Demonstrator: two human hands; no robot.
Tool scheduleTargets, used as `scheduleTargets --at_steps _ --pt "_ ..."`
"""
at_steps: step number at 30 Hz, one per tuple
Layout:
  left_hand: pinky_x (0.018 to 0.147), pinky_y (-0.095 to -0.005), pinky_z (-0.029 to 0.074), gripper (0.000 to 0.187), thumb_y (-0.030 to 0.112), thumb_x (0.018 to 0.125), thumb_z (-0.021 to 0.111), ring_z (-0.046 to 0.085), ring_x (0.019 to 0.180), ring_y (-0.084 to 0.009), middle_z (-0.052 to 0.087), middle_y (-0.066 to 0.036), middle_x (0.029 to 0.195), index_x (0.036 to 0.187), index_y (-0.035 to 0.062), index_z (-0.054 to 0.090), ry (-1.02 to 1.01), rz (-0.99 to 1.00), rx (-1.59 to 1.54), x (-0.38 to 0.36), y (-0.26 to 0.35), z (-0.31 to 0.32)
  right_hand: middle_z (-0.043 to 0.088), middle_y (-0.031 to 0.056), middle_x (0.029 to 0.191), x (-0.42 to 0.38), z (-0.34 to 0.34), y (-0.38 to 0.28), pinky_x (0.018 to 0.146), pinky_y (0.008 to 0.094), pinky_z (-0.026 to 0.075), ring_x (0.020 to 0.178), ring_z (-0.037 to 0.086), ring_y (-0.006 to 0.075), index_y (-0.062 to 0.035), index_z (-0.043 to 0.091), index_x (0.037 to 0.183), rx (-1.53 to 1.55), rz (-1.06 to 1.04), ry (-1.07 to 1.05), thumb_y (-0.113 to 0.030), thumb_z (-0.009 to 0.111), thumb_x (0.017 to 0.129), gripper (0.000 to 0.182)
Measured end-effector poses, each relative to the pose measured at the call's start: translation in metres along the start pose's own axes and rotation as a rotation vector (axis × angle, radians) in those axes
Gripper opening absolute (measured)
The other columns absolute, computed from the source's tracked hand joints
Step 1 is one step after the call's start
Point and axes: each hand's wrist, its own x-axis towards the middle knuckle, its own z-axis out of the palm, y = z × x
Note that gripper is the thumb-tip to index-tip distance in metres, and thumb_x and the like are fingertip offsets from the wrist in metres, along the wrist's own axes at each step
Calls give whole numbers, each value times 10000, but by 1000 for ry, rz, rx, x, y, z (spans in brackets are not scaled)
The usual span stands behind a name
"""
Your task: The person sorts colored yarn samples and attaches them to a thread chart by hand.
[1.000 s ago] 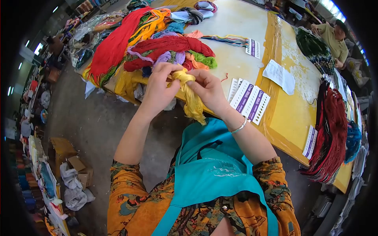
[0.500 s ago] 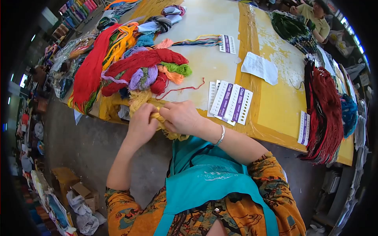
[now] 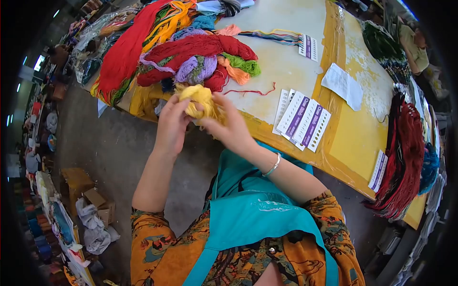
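Note:
A skein of yellow thread (image 3: 198,99), bunched into a rounded bundle, is held up at the table's front edge. My left hand (image 3: 172,121) is closed on its left side, fingers and thumb gripping it. On the right, my right hand (image 3: 230,127), a silver bangle on its wrist, has thumb and fingers spread apart beside the bundle, with loose yellow strands between. Just beyond my hands lies a pile of skeins: dark red thread (image 3: 191,51), purple thread (image 3: 196,69), green thread (image 3: 245,64) and orange thread (image 3: 234,71). A loose red strand (image 3: 253,91) trails across the tabletop.
Punched thread cards (image 3: 303,119) lie fanned near the front edge, beside a white paper (image 3: 342,86). Another card (image 3: 307,47) carries multicoloured threads. Long red hanks (image 3: 126,52) lie left; dark red hanks (image 3: 403,152) lie right. A person (image 3: 414,47) is at the far right.
The yellow thread was pinched between both hands and twisted; now it is a rounder bundle raised in the left hand, and the right hand's fingers have spread. The view has shifted.

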Motion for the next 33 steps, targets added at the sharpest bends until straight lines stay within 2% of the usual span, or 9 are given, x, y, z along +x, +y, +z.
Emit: scheduleTargets --at_steps 7,10,13,17,19,21,27,30,33 --pt "646 -230 453 183 68 844 616 548 737 -62 606 -6 797 1010 -9 613 -114 266 856 1 29 -39 652 204 966 -4 3 24 814 382 495 935 638 340 -70 591 1117 -173 337 -445 -36 540 793 329" --pt "535 -185 387 162 70 875 569 497 617 -31 574 20 742 1014 12 629 38 135 332 -2 54 -69 605 230 1131 -18 -5 25 896 397 472 1055 591 364 -39 494 1294 -208 95 -320 -75 580 794 509" --pt "581 -213 442 137 57 874 567 542 676 -52 603 3 794 987 12 629 24 187 927 -23 53 -41 475 208 1339 -20 -7 3 996 386 423 1217 489 340 -15 310 1429 -131 -187 -177 -136 681 772 764" --pt "693 -254 468 205 36 797 620 579 757 -94 626 -52 804 998 -8 620 -330 173 1141 -36 31 -10 620 163 999 -14 1 -25 780 380 488 902 619 273 -57 495 1268 -51 7 -438 -141 663 776 527" --pt "662 -251 460 254 52 794 655 575 744 -90 629 -46 804 1042 8 625 -339 120 1059 -31 32 -22 598 118 677 -14 2 -13 611 381 480 632 609 240 -47 626 941 -123 116 -392 -139 604 814 159" --pt "626 -241 442 330 78 786 695 571 729 -81 634 -33 816 1100 14 616 -425 -218 997 -25 36 -41 632 179 745 -15 -12 -7 650 425 497 697 632 349 -36 648 940 4 211 -342 -201 557 844 211" --pt "435 -204 377 294 192 832 692 529 501 -63 653 -35 666 1015 -37 669 -924 -864 665 -28 -17 -62 618 82 769 -16 -37 9 665 295 501 720 625 163 -20 605 1058 65 249 -366 -101 562 862 217" --pt "390 -224 354 394 317 928 588 456 384 -65 611 -19 558 940 -64 691 -903 -392 -342 -39 -31 -65 601 159 1120 -21 -62 6 858 377 496 1039 596 317 -47 568 1179 -380 -122 -384 -143 627 800 395" --pt "509 -269 435 618 463 945 533 522 514 -110 641 -66 851 1454 162 353 -1026 131 -776 -1 -25 -30 559 134 1235 -20 -91 11 1021 516 365 1247 468 321 -77 567 1191 -881 -304 -192 -220 672 780 447"
